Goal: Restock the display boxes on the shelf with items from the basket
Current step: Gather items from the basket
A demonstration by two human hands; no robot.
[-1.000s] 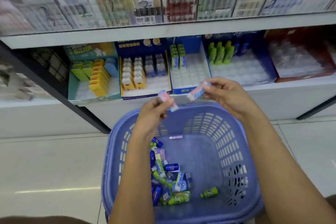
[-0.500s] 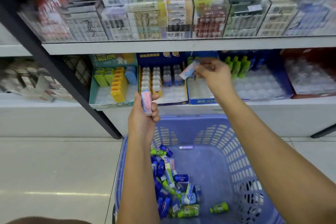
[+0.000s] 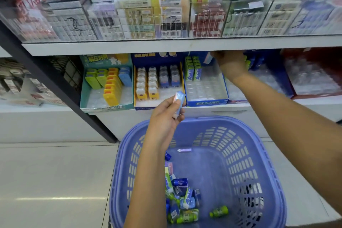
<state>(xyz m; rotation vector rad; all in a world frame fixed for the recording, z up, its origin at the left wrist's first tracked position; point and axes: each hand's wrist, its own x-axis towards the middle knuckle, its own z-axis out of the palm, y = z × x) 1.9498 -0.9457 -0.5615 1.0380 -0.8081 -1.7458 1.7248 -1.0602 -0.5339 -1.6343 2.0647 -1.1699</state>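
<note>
A purple plastic basket [image 3: 257, 146] stands on the floor below the shelf, with several small blue and green items [image 3: 182, 198] heaped at its left side. My left hand [image 3: 164, 118] grips a small pale blue packet [image 3: 179, 101] just in front of the shelf edge. My right hand [image 3: 230, 61] reaches under the upper shelf and pinches a pink and blue packet [image 3: 208, 59] at the back of a blue display box [image 3: 205, 102]. That box holds a few green and blue packets [image 3: 193, 69] in its back left corner.
A teal display box [image 3: 107, 106] with yellow, green and blue items and a dark blue box [image 3: 157, 57] with small figures stand left of the blue one. A red box [image 3: 314, 94] is at right. Clear cases of cartons fill the upper shelf [image 3: 166, 46]. A black post [image 3: 55, 87] slants at left.
My right hand has carried its packet up and back, from above the basket into the rear of the blue display box. My left hand has lifted its packet toward the shelf edge.
</note>
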